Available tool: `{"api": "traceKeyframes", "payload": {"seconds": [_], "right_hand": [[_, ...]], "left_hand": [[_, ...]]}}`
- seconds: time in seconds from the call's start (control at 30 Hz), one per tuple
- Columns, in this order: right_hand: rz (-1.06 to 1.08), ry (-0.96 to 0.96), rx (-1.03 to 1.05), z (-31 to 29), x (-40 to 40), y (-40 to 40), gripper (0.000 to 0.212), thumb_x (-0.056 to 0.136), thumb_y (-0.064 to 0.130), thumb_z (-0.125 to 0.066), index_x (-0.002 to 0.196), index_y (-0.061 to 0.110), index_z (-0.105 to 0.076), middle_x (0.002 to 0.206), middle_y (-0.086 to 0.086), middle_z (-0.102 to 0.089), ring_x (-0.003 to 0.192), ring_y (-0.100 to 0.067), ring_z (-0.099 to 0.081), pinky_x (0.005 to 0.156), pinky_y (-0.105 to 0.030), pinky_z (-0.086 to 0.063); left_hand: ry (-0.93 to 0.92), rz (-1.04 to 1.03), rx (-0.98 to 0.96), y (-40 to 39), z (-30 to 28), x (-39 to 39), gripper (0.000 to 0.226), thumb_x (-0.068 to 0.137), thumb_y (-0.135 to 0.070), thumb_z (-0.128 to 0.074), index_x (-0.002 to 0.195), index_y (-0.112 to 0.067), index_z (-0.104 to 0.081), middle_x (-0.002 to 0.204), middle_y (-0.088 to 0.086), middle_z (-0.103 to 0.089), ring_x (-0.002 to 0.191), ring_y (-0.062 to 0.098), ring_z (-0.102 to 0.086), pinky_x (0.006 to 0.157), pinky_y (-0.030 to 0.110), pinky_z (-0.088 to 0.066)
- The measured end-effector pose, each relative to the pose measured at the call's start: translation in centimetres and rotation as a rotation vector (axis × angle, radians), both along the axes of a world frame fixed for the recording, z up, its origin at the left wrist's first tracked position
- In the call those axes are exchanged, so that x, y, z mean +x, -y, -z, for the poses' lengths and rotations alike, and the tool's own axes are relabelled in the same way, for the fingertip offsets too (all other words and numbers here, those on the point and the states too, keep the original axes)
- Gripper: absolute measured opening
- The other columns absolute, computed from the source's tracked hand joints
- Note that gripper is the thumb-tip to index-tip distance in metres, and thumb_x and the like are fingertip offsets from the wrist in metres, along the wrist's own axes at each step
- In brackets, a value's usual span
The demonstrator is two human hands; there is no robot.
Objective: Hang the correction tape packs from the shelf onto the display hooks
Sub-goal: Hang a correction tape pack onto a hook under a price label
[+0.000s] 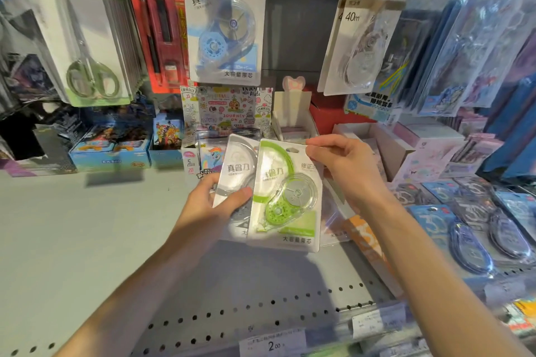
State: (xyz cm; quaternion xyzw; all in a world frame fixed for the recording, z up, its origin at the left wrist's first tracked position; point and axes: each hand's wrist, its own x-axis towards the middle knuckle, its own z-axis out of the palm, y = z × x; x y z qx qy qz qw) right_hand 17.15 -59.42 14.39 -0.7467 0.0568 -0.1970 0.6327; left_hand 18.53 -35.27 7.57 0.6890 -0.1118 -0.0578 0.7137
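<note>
Green correction tape pack (285, 197) over half-hidden grey pack (236, 174), both hands.

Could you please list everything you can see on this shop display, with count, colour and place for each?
Green correction tape pack: one, green and clear, held in front, centre.
Grey correction tape pack: one, grey and white, behind the green one.
Blue correction tape pack: front of a hanging row, blue, top centre.
Clear correction tape pack: front of a hanging row, clear, top right.
Scissors pack: front of a row, green handles, hanging upper left.
Pen pack: one visible, red card, hanging left of the blue pack.
Blue packs on the shelf: several, lying right.
Shelf: one, grey, perforated front edge.
Price tag: one, white, bottom centre.
Left hand: holds the grey pack.
Right hand: pinches the green pack's top.
</note>
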Motion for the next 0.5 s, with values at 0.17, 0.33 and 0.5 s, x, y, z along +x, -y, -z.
{"api": "traceKeyframes", "payload": {"seconds": [0.17, 0.33, 0.5], "right_hand": [[0.078, 0.05, -0.034, -0.8, 0.3, -1.4, 0.006, 0.086, 0.018, -0.082, 0.088, 0.024, -0.081, 0.09, -0.015, -0.08, 0.072, -0.019, -0.065, 0.07, -0.039, -0.054], [0.023, 0.088, -0.057, -1.3, -0.6, -2.0, 0.009, 0.092, 0.031, -0.076, 0.101, 0.032, -0.077, 0.094, 0.007, -0.082, 0.082, 0.003, -0.072, 0.067, -0.014, -0.052], [-0.232, -0.027, -0.054, -0.9, -2.8, -3.3, 0.046, 0.076, 0.062, -0.072, 0.11, 0.031, -0.073, 0.102, 0.02, -0.08, 0.095, 0.003, -0.074, 0.079, -0.015, -0.056]], "left_hand": [[0.029, 0.013, -0.001, 0.2, -1.2, -0.1, 0.052, 0.067, -0.047, -0.083, 0.114, -0.033, -0.067, 0.106, -0.004, -0.081, 0.097, 0.022, -0.079, 0.09, 0.049, -0.059], [0.108, -0.031, -0.006, 0.1, -2.1, -0.5, 0.034, 0.081, -0.029, -0.081, 0.111, -0.033, -0.067, 0.104, -0.007, -0.082, 0.095, 0.015, -0.079, 0.081, 0.034, -0.06], [0.151, -0.133, -0.078, -0.4, -4.3, -1.0, 0.032, 0.091, -0.008, -0.076, 0.117, -0.02, -0.063, 0.102, -0.004, -0.082, 0.091, 0.015, -0.079, 0.07, 0.025, -0.062]]}}
